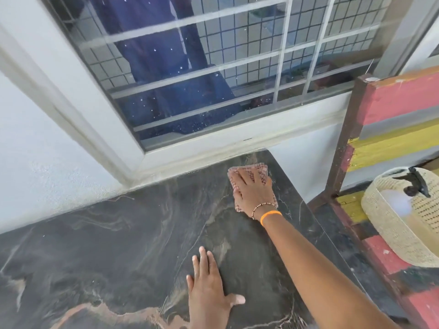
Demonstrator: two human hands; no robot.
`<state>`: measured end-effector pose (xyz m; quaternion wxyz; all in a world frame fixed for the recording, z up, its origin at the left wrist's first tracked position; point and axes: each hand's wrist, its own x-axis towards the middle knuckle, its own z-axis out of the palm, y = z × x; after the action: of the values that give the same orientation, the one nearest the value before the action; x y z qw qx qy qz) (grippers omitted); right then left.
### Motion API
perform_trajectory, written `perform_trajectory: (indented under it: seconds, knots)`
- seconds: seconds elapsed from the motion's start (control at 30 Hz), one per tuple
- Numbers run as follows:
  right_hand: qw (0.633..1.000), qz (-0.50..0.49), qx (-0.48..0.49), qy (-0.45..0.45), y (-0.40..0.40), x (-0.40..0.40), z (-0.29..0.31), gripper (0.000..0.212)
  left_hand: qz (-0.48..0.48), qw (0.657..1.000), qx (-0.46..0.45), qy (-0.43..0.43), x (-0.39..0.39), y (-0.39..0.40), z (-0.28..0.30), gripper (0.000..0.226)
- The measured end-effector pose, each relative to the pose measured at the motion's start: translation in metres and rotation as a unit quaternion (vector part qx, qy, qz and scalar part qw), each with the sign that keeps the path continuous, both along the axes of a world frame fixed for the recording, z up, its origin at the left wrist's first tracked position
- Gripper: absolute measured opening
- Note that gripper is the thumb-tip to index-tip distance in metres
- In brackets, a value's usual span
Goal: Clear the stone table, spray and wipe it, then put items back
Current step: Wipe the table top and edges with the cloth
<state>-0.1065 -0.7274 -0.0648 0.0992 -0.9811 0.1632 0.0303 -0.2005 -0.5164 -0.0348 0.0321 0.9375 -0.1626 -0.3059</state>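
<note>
The dark stone table [118, 245] with pale and orange veins fills the lower half of the head view and carries no items. My right hand [253, 191] lies flat on a reddish checked cloth [263, 170] at the table's far right corner, pressing it onto the stone. My left hand [209, 288] rests flat on the table near the front, fingers spread, holding nothing. A spray bottle [415, 181] with a black trigger head stands inside a woven basket [392, 224] to the right, off the table.
A white wall and a barred window [202, 67] run along the table's far edge. A bench painted in red, yellow and black [392, 143] stands right of the table and holds the basket.
</note>
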Motion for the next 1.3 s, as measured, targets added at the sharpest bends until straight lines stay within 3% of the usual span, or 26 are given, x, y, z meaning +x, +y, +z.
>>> perform_trajectory:
  seconds: [0.1, 0.23, 0.37, 0.53, 0.6, 0.8, 0.87, 1.07, 1.17, 1.3]
  knots:
    - [0.999, -0.048, -0.01, -0.008, -0.037, 0.027, -0.001, 0.055, -0.008, 0.998, 0.053, 0.014, 0.002, -0.003, 0.002, 0.127]
    - [0.995, -0.099, -0.02, -0.022, -0.063, 0.039, -0.005, 0.055, -0.06, 0.996, 0.002, -0.073, 0.0, -0.005, 0.012, 0.12]
    - [0.98, -0.2, 0.013, -0.02, -0.063, 0.04, -0.005, 0.055, -0.015, 0.998, 0.045, 0.035, 0.002, -0.004, 0.003, 0.126]
    - [0.961, -0.274, 0.034, -0.017, -0.042, 0.012, -0.001, 0.055, -0.011, 0.999, 0.031, 0.014, -0.001, -0.005, 0.002, 0.123]
    - [0.968, -0.25, 0.019, -0.013, -0.027, -0.013, -0.004, 0.056, -0.006, 1.0, 0.008, 0.004, -0.002, -0.003, -0.003, 0.121]
    - [0.999, -0.044, 0.011, -0.031, 0.064, -0.08, -0.007, 0.056, 0.046, 0.991, -0.113, -0.055, -0.026, 0.036, -0.005, 0.116]
    - [0.999, 0.026, 0.038, -0.028, 0.109, -0.092, -0.005, 0.056, 0.054, 0.991, -0.106, -0.067, -0.042, 0.059, -0.006, 0.125]
    - [0.964, 0.257, 0.059, -0.022, 0.202, -0.14, -0.005, 0.058, 0.058, 0.996, -0.025, -0.067, -0.098, 0.118, -0.001, 0.114]
    - [0.968, 0.246, 0.043, -0.02, 0.176, -0.163, -0.004, 0.06, 0.033, 0.998, -0.019, -0.049, -0.113, 0.127, 0.002, 0.138]
    - [0.998, 0.066, 0.012, 0.004, 0.104, -0.192, 0.0, 0.06, 0.018, 0.999, -0.032, -0.029, -0.121, 0.128, 0.002, 0.156]
